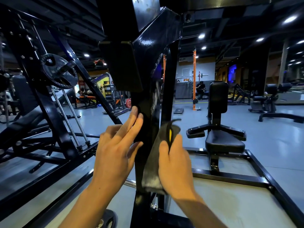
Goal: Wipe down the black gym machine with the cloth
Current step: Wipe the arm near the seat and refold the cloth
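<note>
Presently the right hand (174, 163) is curled round a dark cloth (153, 163) with a yellow fold, pressed against the black gym machine (148, 99) upright at centre; the left hand (118, 145) lies flat with straight fingers on the post, at nine o'clock of the cloth. Long strokes are best drawn along the post, whose long axis runs twelve to six, steadied by the left hand

Left hand (115, 145) presses flat on the black machine post (148, 71); right hand (174, 163) grips the cloth (153, 168) against it.
</note>
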{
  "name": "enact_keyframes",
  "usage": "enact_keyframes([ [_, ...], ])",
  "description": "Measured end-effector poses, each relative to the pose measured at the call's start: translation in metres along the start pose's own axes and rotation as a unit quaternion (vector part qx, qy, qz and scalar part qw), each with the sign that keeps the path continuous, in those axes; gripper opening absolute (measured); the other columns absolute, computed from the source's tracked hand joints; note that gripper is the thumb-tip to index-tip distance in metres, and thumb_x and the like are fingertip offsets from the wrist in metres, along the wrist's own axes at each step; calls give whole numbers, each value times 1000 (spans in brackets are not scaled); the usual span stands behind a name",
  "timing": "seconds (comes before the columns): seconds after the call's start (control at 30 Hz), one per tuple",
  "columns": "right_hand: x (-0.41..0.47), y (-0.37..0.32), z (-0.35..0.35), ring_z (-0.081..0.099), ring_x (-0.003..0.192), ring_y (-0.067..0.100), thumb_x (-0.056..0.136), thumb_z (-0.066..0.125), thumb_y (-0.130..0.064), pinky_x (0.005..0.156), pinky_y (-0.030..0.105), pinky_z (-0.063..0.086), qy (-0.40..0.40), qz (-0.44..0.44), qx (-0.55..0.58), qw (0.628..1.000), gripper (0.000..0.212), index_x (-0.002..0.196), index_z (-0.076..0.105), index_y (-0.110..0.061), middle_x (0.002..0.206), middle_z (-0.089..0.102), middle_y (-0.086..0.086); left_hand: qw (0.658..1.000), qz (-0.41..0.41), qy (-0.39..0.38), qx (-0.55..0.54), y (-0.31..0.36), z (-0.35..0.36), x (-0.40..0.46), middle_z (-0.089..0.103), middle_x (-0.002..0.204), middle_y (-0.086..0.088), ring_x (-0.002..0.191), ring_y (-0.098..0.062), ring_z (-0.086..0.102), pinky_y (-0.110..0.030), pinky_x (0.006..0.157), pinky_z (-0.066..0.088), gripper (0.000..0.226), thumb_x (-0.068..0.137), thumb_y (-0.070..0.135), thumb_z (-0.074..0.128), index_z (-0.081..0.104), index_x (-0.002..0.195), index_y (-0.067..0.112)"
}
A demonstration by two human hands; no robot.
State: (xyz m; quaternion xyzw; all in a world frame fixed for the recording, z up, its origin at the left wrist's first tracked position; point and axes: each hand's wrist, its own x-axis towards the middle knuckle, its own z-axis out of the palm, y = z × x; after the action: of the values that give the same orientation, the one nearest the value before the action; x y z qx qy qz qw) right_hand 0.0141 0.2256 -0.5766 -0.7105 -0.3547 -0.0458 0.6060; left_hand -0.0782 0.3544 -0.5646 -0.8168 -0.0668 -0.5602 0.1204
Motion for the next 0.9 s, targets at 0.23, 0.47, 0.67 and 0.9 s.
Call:
enact_keyframes([
  [0.23,10,-13,-2,60,77,14,108,43,-32,57,19,43,38,-34,30,998,12,113,46,-22,90,60,-1,1000,-1,-2,-11,0,1,-1,36,163,4,103,-16,45,-30,87,40,86,79,16,83,43,154,17],
  [0.47,24,-40,-3,63,83,8,108,43,-35,65,27,55,134,-114,124,977,15,118,44,-24,94,60,-7,1000,10,-13,-1,-4,-5,0,38,162,4,101,-19,46,-34,81,44,94,75,17,85,38,156,21],
  [0.67,-30,40,45,61,103,16,105,41,-37,80,26,47,109,86,118,983,19,123,39,-31,101,54,-16,1000,9,-13,4,-4,-7,1,37,162,8,98,-16,45,-32,84,43,85,82,26,80,38,156,25],
  [0.9,10,-19,11,58,81,4,107,46,-33,63,19,47,130,-29,133,982,15,114,47,-20,93,57,-6,1000,-1,6,-20,-2,-8,2,40,159,11,94,-16,46,-37,77,49,76,83,12,77,47,152,22],
])
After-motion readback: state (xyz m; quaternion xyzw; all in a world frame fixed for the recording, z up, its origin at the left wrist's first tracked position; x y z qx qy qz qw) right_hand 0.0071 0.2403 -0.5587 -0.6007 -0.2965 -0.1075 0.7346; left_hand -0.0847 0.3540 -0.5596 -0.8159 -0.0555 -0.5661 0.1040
